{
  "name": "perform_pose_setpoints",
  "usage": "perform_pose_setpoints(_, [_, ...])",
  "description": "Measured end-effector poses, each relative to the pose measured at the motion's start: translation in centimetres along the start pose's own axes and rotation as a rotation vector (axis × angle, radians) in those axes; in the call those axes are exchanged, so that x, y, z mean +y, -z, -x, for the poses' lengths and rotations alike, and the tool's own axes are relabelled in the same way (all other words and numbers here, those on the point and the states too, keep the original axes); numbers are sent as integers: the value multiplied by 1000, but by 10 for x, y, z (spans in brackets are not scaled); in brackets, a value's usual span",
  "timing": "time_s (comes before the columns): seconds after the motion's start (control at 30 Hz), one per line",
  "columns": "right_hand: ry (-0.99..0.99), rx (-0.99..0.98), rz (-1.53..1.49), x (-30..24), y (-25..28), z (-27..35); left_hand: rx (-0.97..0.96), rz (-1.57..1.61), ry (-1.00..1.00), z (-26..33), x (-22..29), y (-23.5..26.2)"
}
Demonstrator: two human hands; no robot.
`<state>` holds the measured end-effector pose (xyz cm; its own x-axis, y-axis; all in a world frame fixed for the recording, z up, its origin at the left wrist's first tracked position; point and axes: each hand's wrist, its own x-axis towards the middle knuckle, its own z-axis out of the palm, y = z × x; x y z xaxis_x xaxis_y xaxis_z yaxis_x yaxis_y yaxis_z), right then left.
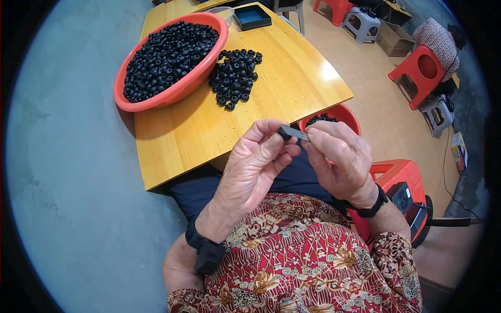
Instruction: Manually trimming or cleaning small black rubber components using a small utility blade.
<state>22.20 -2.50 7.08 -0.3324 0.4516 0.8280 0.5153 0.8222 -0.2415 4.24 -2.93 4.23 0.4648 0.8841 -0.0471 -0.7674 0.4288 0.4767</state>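
Observation:
Above my lap, just off the near edge of the yellow table (292,68), my hands meet. My left hand (250,167) pinches a small black rubber-like piece (284,133) between thumb and forefinger, its other fingers curled. Closed around a thin flat grey metal blade (300,135), my right hand (340,156) keeps the blade's end at the black piece. Fingers cover the blade's other end. A heap of small black ring-shaped pieces (236,75) lies on the table. Beside it a big orange-red basin (195,86) is filled with similar pieces.
A lower red basin (354,119) with black pieces sits beneath the table's right edge. A dark tray (252,18) rests at the table's far end. To my right stand a red stool (396,169), another red stool (421,73) by a person, and a cardboard box (395,39).

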Motion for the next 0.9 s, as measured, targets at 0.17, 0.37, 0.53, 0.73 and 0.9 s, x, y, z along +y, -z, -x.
perform_pose_setpoints(0.17, [34, -7, 27, 1, -2, 1, -6, 11, 1, 1, -1, -4])
perform_pose_setpoints(0.37, [36, -25, 37, -3, 1, 0, 40, -122, -42, 4, -1, -12])
perform_pose_setpoints(0.53, [33, -57, 5, -7, 1, -2, 29, -113, -86, 3, 2, -8])
perform_pose_setpoints(0.73, [34, 4, -11, -2, -4, 2, -7, -125, -107, 2, 0, -6])
perform_pose_setpoints(0.9, [35, -9, -3, -3, -1, 1, 14, -165, -110, 3, -2, -9])
